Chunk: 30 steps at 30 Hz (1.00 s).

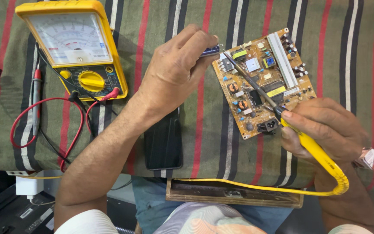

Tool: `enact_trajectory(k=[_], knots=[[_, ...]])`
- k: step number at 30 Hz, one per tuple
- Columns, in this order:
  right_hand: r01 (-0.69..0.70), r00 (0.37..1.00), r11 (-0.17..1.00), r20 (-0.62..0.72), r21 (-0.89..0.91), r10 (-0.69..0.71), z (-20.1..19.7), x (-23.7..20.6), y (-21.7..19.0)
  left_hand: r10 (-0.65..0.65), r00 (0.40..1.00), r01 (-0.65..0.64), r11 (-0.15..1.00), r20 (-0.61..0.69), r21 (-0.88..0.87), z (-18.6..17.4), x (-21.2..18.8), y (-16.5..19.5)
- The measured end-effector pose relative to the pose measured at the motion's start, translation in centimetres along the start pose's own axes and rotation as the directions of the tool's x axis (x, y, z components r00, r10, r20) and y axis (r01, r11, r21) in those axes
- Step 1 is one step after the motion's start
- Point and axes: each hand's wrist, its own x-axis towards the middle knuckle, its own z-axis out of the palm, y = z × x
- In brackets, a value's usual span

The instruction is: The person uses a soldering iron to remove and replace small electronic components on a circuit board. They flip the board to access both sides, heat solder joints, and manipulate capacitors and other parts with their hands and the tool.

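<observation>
Yellow: one iron (312,147), one multimeter (76,47).

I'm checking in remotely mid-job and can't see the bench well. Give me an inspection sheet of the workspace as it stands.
Surface: striped cloth covering the bench.
Job's things: circuit board lying flat; soldering iron, yellow handle, tip reaching across the board; small tool at the board's upper left corner.
Clutter: yellow analog multimeter; dark phone lying flat.
Grippers: left hand pinches the small tool; right hand grips the soldering iron.
Cables: red and black test leads looped; yellow iron cord.
Surroundings: wooden tray at the bench edge; white adapter below.
</observation>
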Motion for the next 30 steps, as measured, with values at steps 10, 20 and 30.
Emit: enact_trajectory(k=[10, 20, 30], knots=[[-0.006, 1.000, 1.000, -0.002, 0.000, 0.006, -0.1, -0.7, 0.4, 0.020, 1.000, -0.020, 0.999, -0.001, 0.028, -0.1, 0.0, -0.1], [-0.118, 0.990, 0.991, 0.083, 0.056, 0.113, -0.3, 0.0, -0.5, 0.019, 0.999, -0.021, 0.997, 0.030, 0.076, -0.1, 0.0, 0.1], [-0.109, 0.989, 0.989, 0.110, 0.101, 0.098, -0.2, -1.2, 0.0, 0.022, 1.000, -0.023, 0.997, 0.021, 0.079, -0.2, -0.1, -0.1]])
